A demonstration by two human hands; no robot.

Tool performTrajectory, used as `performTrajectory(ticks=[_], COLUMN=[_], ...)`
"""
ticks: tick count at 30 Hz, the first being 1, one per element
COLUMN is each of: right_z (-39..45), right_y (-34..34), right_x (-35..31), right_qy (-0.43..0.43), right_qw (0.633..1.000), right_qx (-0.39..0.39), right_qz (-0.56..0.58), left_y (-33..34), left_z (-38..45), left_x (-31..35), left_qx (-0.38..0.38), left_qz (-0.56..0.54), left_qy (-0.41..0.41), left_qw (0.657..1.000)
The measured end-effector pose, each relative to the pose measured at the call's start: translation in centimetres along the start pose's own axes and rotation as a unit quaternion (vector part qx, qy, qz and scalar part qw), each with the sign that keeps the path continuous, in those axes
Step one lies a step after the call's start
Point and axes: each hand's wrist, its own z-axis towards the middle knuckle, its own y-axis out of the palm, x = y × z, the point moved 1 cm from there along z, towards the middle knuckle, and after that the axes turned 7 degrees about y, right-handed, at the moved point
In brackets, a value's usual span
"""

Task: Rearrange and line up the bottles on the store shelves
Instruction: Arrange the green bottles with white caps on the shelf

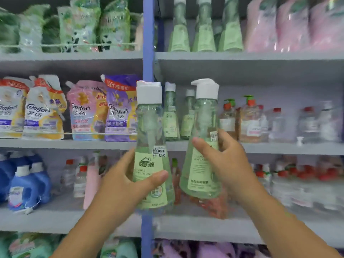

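Fingers of the left hand [128, 175] curl around one green bottle [151, 146]; the right hand [226, 162] grips another green bottle [202, 146], both before the blue shelf post [148, 43].

Bright, even, diffuse light is seen throughout; no hard shadows. Heavy blur is noted toward the edges (right-side bottles [307, 125] smeared worst), with wide-angle bending of the shelves [242, 56]. Glare is caught on the pouches [83, 108]. Centre is sharpest.
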Motion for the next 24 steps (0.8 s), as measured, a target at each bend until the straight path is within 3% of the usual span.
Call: performTrajectory(ticks=[6,13,17,24], right_z=[7.9,13.8,16.0,18.8], right_y=[-5.9,-6.8,-6.5,-6.3], right_x=[-2.4,0.6,2.5,4.0], right_qy=[-0.035,-0.009,-0.003,0.026], right_qw=[0.994,0.982,0.976,0.973], right_qx=[0.089,0.154,0.146,0.093], right_qz=[-0.060,-0.113,-0.162,-0.211], left_y=[6.0,10.6,11.9,13.9], left_z=[7.6,15.1,18.1,21.4], left_x=[3.9,2.3,0.8,-2.4], left_qx=[0.004,0.014,0.024,0.014], left_qz=[-0.002,0.001,0.004,0.117], left_qy=[0.060,0.019,-0.006,-0.006], left_qw=[0.998,1.000,1.000,0.993])
